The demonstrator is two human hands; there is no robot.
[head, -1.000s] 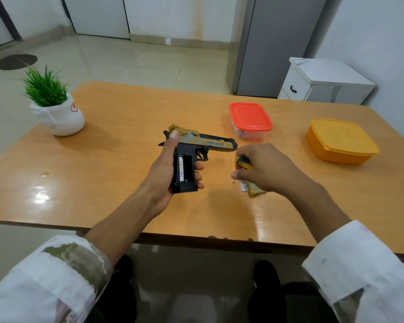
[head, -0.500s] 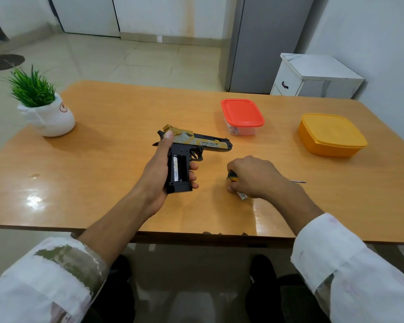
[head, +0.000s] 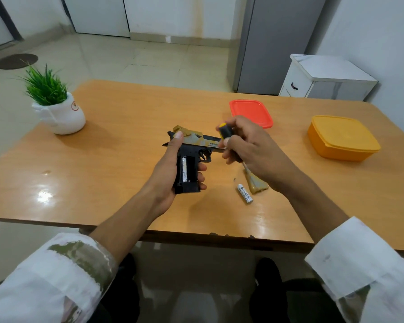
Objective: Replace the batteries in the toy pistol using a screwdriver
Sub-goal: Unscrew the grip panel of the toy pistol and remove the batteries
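Left hand (head: 166, 176) grips the toy pistol (head: 193, 149) by its handle, with the open compartment turned toward the viewer to expose one seated battery (head: 184, 169). Just right of the pistol, the right hand (head: 252, 148) clasps the screwdriver (head: 225, 131), probably tip down. A loose battery (head: 245, 193), the detached cover (head: 256, 184) and a screw (head: 234, 179) lie nearby, within reach.

partial "olser" on toy pistol (head: 194, 145)
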